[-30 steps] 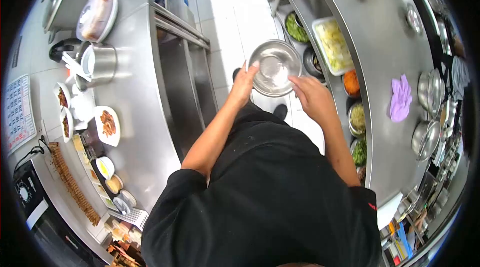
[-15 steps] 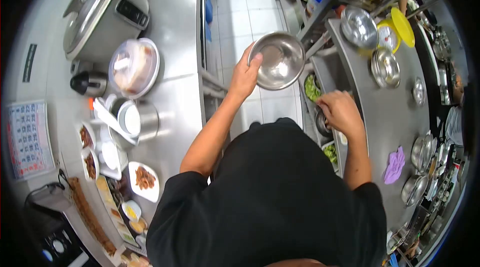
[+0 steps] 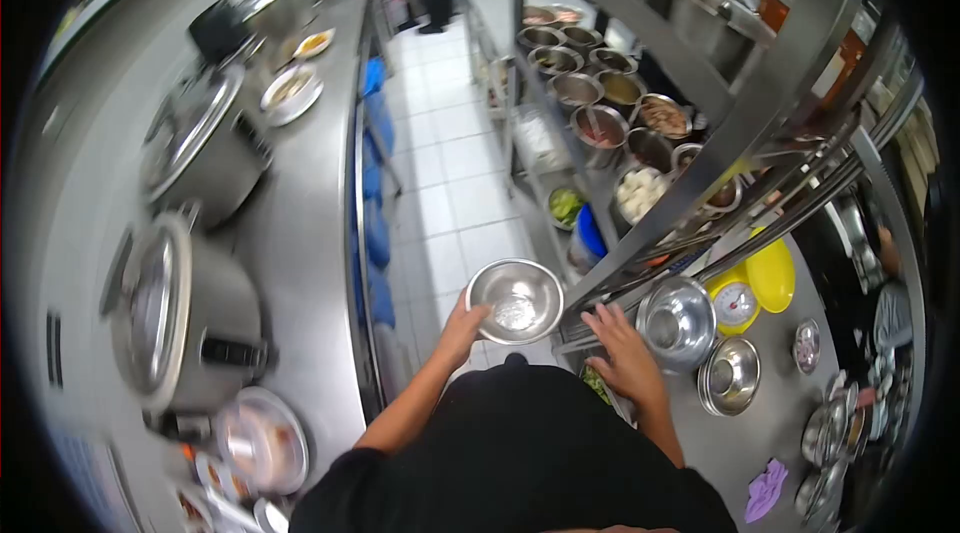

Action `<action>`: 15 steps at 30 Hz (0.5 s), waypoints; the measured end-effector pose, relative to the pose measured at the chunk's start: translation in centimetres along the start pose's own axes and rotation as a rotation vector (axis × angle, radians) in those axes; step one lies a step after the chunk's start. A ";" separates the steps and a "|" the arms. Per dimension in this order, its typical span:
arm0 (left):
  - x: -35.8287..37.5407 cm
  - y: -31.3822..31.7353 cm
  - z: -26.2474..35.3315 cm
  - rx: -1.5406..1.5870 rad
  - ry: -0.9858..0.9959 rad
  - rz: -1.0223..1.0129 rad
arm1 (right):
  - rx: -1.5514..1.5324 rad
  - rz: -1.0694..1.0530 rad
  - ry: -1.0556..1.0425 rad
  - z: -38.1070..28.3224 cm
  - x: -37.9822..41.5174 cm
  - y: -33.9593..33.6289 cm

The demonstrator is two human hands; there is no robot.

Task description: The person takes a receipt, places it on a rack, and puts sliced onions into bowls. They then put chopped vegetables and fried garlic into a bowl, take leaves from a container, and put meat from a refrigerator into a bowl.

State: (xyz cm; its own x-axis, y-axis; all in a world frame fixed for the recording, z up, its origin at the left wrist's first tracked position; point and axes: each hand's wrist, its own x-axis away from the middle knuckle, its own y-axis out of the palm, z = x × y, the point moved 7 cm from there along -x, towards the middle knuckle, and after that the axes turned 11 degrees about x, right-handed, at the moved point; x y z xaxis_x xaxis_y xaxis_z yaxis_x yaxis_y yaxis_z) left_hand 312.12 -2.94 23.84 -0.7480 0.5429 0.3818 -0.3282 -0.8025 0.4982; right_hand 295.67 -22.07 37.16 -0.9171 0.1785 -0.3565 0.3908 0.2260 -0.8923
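The left hand (image 3: 462, 326) grips the rim of a steel bowl (image 3: 515, 301) at lower centre of the frame, thumb over the edge and fingers under it, holding the bowl level above the tiled floor (image 3: 455, 188) of the aisle. Only a faint pale smear shows at the bowl's bottom; otherwise it looks unfilled. The right hand (image 3: 622, 351) is spread flat and holds nothing, its fingers reaching toward the edge of the steel surface (image 3: 770, 413) at lower right, just beside the bowl. Near it sit 2 more steel bowls (image 3: 676, 323) and a yellow kitchen scale (image 3: 735, 303). A row of food pots (image 3: 600, 103) runs up the right centre. As I judge it, the bowl is fetched but nothing has gone into it yet, so filling remains.
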 end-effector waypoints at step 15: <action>-31.0 15.9 20.6 -0.266 -0.167 -0.909 | 1.228 0.335 0.424 -9.4 -29.0 -24.5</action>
State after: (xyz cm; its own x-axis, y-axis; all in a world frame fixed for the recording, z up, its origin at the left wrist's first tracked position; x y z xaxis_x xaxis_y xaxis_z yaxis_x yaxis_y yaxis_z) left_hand 341.97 -27.45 36.00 -0.0585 0.9969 0.0528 -0.8775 -0.0765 0.4734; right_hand 313.45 -23.77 71.95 -0.6093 0.3868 -0.6922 0.0620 -0.8470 -0.5279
